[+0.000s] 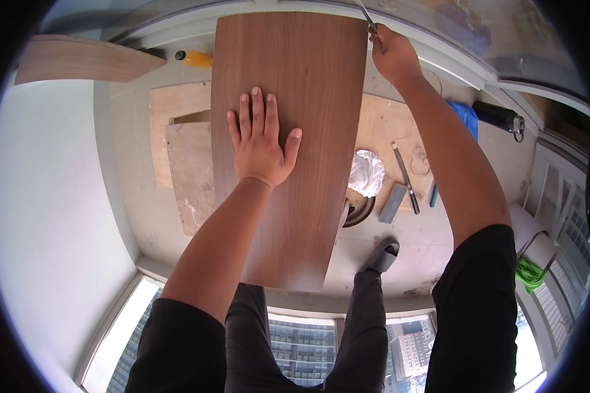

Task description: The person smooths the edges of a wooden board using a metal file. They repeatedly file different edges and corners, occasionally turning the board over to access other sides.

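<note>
A long brown wood-grain board [319, 147] runs away from me down the middle of the head view. My left hand [261, 142] lies flat on its face, palm down and fingers spread, holding nothing. At the board's far right corner, my right hand [394, 54] is closed around a slim metal tool [368, 15]. The tool points up and away along that corner; whether it is a file or a blade cannot be made out, and its grip is hidden in my fingers.
Plywood pieces [191, 172] lie under and left of the board. To its right are a crumpled white cloth [367, 172], a grey sharpening block [392, 203], a handled file-like tool [406, 177] and a black bottle [496, 115]. An orange drink bottle [196, 58] lies far left.
</note>
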`<control>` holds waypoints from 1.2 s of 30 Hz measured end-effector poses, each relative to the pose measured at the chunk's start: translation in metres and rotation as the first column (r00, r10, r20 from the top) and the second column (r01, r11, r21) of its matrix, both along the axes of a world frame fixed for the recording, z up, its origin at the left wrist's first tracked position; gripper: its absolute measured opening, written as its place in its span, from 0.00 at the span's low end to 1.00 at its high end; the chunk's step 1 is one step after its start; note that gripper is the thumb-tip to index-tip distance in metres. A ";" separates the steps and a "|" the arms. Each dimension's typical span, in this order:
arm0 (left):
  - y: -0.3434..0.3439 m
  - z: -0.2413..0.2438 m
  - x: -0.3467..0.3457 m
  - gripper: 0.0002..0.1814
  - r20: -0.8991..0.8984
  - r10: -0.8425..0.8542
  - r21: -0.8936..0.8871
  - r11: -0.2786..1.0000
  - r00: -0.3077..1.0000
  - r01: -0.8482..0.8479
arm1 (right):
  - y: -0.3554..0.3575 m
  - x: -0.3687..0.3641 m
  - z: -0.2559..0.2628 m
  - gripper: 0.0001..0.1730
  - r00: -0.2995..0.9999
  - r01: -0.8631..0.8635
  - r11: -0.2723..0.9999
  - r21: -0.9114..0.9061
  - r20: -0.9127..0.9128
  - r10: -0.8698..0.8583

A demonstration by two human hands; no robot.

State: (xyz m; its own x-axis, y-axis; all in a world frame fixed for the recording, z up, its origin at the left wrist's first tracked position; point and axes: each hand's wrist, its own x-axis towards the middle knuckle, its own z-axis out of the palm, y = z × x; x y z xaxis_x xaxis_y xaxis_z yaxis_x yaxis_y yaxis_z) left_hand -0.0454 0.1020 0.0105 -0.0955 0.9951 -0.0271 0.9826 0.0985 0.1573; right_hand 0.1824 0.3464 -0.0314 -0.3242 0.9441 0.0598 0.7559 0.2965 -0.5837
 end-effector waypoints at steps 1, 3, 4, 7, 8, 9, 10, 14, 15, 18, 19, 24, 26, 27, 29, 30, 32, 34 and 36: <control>0.001 0.000 0.000 0.42 0.001 -0.002 0.001 1.000 1.000 0.002 | -0.002 0.001 0.001 0.10 0.999 -0.033 0.999 0.024 0.033 0.032; 0.001 -0.002 0.002 0.42 0.008 -0.003 0.010 1.000 1.000 0.003 | -0.009 0.007 0.006 0.11 0.990 -0.101 0.992 0.071 0.103 0.093; 0.002 -0.002 0.003 0.42 0.013 -0.004 0.016 1.000 1.000 0.004 | -0.014 0.012 0.007 0.12 0.982 -0.140 0.987 0.085 0.137 0.127; 0.000 -0.003 0.002 0.42 0.007 0.003 0.008 1.000 1.000 -0.003 | -0.043 0.027 0.016 0.14 0.944 -0.266 0.961 0.073 0.221 0.245; -0.001 -0.003 -0.001 0.42 0.003 0.003 0.006 1.000 1.000 -0.003 | -0.060 0.031 0.023 0.15 0.926 -0.314 0.949 0.036 0.233 0.298; -0.002 0.000 -0.004 0.42 -0.009 0.004 0.003 1.000 1.000 -0.004 | -0.073 0.036 0.030 0.15 0.894 -0.387 0.922 -0.006 0.241 0.377; -0.002 0.000 -0.004 0.42 -0.007 0.004 0.002 1.000 1.000 -0.003 | -0.084 0.048 0.037 0.15 0.854 -0.455 0.889 -0.051 0.258 0.452; -0.002 0.000 -0.003 0.42 0.004 0.011 0.011 1.000 1.000 -0.011 | -0.056 0.048 0.043 0.15 0.943 -0.325 0.946 0.016 0.080 0.323; -0.001 0.001 -0.003 0.42 0.001 0.009 0.010 1.000 1.000 -0.009 | -0.038 0.041 0.039 0.15 0.960 -0.262 0.965 -0.003 0.100 0.261; 0.002 -0.002 0.003 0.42 0.024 0.007 0.012 1.000 1.000 -0.007 | 0.002 0.020 0.033 0.15 0.944 -0.202 0.978 0.044 0.274 0.182; 0.000 -0.001 0.002 0.41 0.022 0.009 0.005 1.000 1.000 -0.009 | 0.007 0.012 0.032 0.15 0.948 -0.173 0.984 0.046 0.280 0.154; 0.000 0.002 0.000 0.41 0.012 0.008 -0.002 1.000 1.000 -0.008 | 0.015 0.000 0.036 0.16 0.897 -0.178 0.984 0.021 0.414 0.153; 0.001 0.001 0.000 0.41 0.017 0.006 0.004 1.000 1.000 -0.006 | 0.011 0.004 0.040 0.16 0.870 -0.224 0.974 0.024 0.455 0.189; 0.001 0.001 0.001 0.41 0.018 0.005 0.004 1.000 1.000 -0.005 | 0.005 0.006 0.043 0.17 0.854 -0.249 0.968 0.018 0.475 0.211; 0.001 0.000 0.002 0.41 0.024 0.004 0.008 1.000 1.000 -0.004 | -0.006 0.014 0.050 0.17 0.813 -0.316 0.949 -0.004 0.514 0.273; 0.002 0.000 0.002 0.41 0.027 0.004 0.011 1.000 1.000 -0.004 | -0.012 0.020 0.053 0.18 0.787 -0.357 0.934 -0.019 0.532 0.312; -0.001 0.001 -0.002 0.42 0.016 0.006 0.005 1.000 1.000 -0.006 | -0.035 0.025 0.058 0.18 0.736 -0.457 0.887 -0.069 0.531 0.421; -0.003 0.000 -0.006 0.42 0.009 0.011 -0.004 1.000 1.000 -0.011 | -0.061 0.030 0.060 0.18 0.664 -0.569 0.811 -0.133 0.507 0.549; -0.003 0.000 -0.005 0.42 0.014 0.010 -0.012 1.000 1.000 -0.010 | -0.065 0.039 0.059 0.18 0.755 -0.544 0.835 -0.080 0.389 0.528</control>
